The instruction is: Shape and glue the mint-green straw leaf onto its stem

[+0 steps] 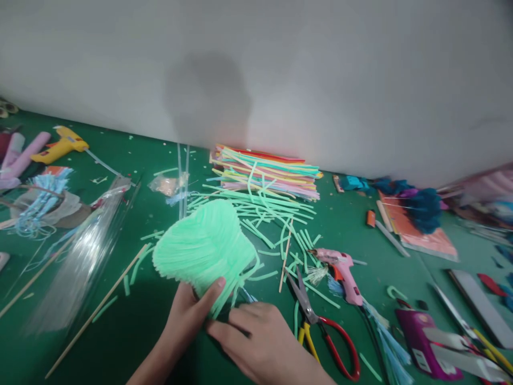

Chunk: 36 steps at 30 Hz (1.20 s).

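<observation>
My left hand [188, 315] grips the base of a mint-green fan-shaped bundle of thin strips [202, 248], thumb pressed on its lower edge. The bundle spreads upward over the green table [132, 326]. My right hand [260, 342] lies just right of the bundle's gathered end, fingers bent and touching the loose strip ends there; whether it pinches anything is hard to tell. Red-and-yellow-handled scissors [320, 326] lie right beside that hand.
A pink glue gun [342, 270] lies right of centre, a yellow glue gun [60, 145] at the far left. A stack of coloured strips [268, 171] sits by the white wall, loose green strips [276, 214] before it. Wooden sticks [100, 307], clear wrap [76, 267], blue tassels [40, 200] lie left.
</observation>
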{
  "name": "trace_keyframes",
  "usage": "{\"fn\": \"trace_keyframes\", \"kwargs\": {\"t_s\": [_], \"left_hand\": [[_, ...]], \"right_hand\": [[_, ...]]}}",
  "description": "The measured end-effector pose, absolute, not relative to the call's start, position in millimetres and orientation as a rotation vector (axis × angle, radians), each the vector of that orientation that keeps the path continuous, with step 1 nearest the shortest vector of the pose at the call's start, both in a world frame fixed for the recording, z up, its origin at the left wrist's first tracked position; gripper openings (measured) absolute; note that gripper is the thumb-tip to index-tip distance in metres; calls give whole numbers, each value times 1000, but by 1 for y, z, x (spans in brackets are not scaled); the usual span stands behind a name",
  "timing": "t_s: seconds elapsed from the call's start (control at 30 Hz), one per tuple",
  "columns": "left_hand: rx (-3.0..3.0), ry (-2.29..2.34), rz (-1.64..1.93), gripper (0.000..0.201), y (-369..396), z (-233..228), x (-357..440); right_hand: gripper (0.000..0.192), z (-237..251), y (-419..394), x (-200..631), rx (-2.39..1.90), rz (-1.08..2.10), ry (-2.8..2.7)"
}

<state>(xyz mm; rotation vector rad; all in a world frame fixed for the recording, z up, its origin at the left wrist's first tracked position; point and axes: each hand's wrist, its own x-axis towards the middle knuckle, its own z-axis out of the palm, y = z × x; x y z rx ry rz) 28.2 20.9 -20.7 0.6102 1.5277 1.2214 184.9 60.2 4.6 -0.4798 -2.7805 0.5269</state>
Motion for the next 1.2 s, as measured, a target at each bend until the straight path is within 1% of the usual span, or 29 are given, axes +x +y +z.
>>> {"fn": "trace_keyframes", "kwargs": {"t_s": [0.1,0.23,0.43,0.5,0.6,0.7,0.8,0.9,1.03,1.13,1.2], "left_hand": [[643,1499,1205,28,19,-26,29],[704,1505,1184,26,15,-34,29],[719,1566,1237,23,14,-33,28],[719,1575,1245,23,15,-30,28],[724,1583,1213,24,16,-28,28],[726,1570,1217,21,17,-27,27],[667,1575,1250,23,19,-27,25],[599,1592,1267,26,19,-27,24],[543,1651,1284,30,18,-27,25],[507,1681,1310,30,16,-29,25],[496,1684,1322,27,14,-31,25]], "right_hand": [[12,0,60,184,-436,490,-2814],[8,-1,66,185,-447,440,-2841],[10,14,77,187,-562,686,-2759],[11,16,79,187,-667,644,-2743],[13,12,76,187,-746,499,-2727],[15,7,71,185,-702,382,-2716],[19,5,66,182,-642,326,-2687],[21,6,62,178,-720,355,-2576],[20,9,60,176,-871,456,-2394],[20,11,60,177,-851,472,-2408],[22,10,59,179,-806,493,-2410]]}}
